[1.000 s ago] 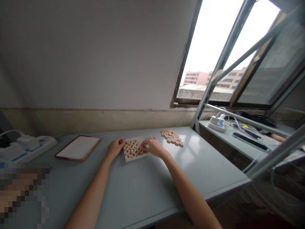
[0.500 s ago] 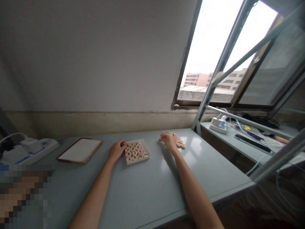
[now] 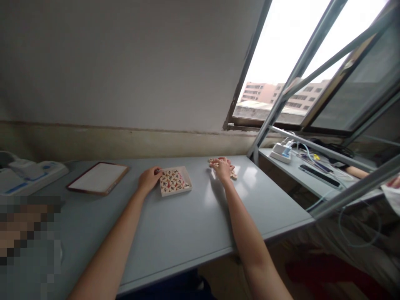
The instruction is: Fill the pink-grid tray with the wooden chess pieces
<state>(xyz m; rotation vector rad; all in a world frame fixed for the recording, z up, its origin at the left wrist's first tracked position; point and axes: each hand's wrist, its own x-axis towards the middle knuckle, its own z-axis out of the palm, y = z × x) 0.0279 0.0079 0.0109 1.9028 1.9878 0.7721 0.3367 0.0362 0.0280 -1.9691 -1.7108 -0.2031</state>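
Note:
A shallow white box point(image 3: 189, 181) stands on the grey table, with round wooden xiangqi pieces point(image 3: 172, 180) laid in it in rows, dark characters facing up. My left hand point(image 3: 149, 180) is closed on the box's left edge, and a small dark spot shows by its fingertips. To the right, a pile of loose xiangqi pieces point(image 3: 233, 175) lies near the back of the table, partly hidden by my right hand point(image 3: 222, 170). That hand reaches palm down over the pile with fingers bent and apart; no piece can be made out in its grasp.
A white board with a brown frame point(image 3: 98, 178) lies to the left, near a power strip point(image 3: 37, 177) with plugs. Behind is the wall. A metal bed frame point(image 3: 275, 110) rises at right, before a second desk with another power strip point(image 3: 280, 152), cables and a dark bar point(image 3: 319, 176).
My right hand has moved onto the loose pieces and covers more of them. My left hand stays at the box. The view has tilted down slightly.

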